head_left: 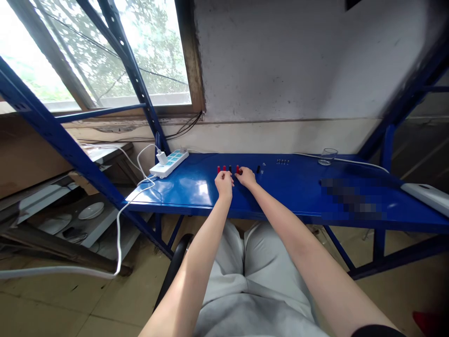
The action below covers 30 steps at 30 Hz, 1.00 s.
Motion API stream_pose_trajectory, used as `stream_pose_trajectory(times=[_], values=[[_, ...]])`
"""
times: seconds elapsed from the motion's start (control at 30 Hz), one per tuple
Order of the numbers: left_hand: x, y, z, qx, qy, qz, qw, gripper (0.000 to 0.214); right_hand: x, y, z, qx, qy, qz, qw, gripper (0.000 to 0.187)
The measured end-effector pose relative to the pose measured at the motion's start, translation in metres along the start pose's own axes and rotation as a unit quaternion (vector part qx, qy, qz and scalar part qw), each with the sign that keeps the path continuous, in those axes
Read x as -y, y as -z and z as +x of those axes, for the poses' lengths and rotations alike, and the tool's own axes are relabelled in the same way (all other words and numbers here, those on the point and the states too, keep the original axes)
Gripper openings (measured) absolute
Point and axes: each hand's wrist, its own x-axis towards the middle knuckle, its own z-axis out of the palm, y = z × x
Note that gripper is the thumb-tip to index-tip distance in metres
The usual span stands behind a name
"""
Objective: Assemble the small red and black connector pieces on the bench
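Observation:
Over the blue table, my left hand is closed with curled fingers. What it holds, if anything, is hidden. Just beyond it two small red cylinders and a black one stand in a row. My right hand is to its right, thumb and fingers pinched at another small red cylinder, whose lower part is covered by the fingertips. Farther right are a separate black cylinder and tiny clear pieces.
Several tiny metallic pieces lie toward the back. A drinking glass stands at back right, near a blurred dark object. A white power strip with a plugged-in cable sits at the left end. Blue frame posts flank the table.

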Motion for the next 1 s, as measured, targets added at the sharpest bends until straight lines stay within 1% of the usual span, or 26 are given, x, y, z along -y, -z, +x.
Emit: stream_pose_trajectory(times=[0.07, 0.13, 0.23, 0.3, 0.37, 0.43, 0.6, 0.73, 0.83, 1.0], values=[[0.001, -0.001, 0.000, 0.013, -0.005, 0.011, 1.000, 0.017, -0.003, 0.008, -0.005, 0.004, 0.025, 0.022, 0.999, 0.017], [0.001, -0.003, -0.001, 0.044, -0.010, 0.030, 0.999, 0.019, -0.006, 0.018, -0.014, 0.002, 0.074, 0.020, 0.997, 0.017], [0.002, -0.007, -0.004, 0.107, -0.036, 0.071, 0.991, 0.028, -0.011, 0.031, -0.032, -0.031, 0.155, -0.025, 0.987, 0.018], [0.002, -0.009, -0.006, 0.133, -0.064, 0.094, 0.985, 0.026, -0.014, 0.037, -0.045, -0.050, 0.177, -0.036, 0.982, 0.020], [0.002, -0.009, -0.008, 0.146, -0.079, 0.105, 0.980, 0.017, -0.017, 0.039, -0.055, -0.063, 0.177, -0.027, 0.982, 0.023], [0.002, -0.009, -0.008, 0.160, -0.078, 0.102, 0.979, 0.013, -0.020, 0.040, -0.061, -0.073, 0.173, -0.009, 0.982, 0.025], [0.004, -0.009, -0.006, 0.198, -0.071, 0.077, 0.975, 0.018, -0.025, 0.039, -0.064, -0.098, 0.162, 0.036, 0.981, 0.032], [0.006, -0.009, -0.006, 0.216, -0.067, 0.072, 0.971, 0.017, -0.026, 0.039, -0.064, -0.093, 0.141, 0.085, 0.982, 0.033], [0.006, -0.009, -0.005, 0.214, -0.056, 0.071, 0.973, 0.016, -0.024, 0.040, -0.066, -0.083, 0.125, 0.125, 0.981, 0.033], [0.005, -0.009, -0.005, 0.211, -0.062, 0.067, 0.973, 0.016, -0.022, 0.041, -0.068, -0.068, 0.114, 0.204, 0.970, 0.035]])
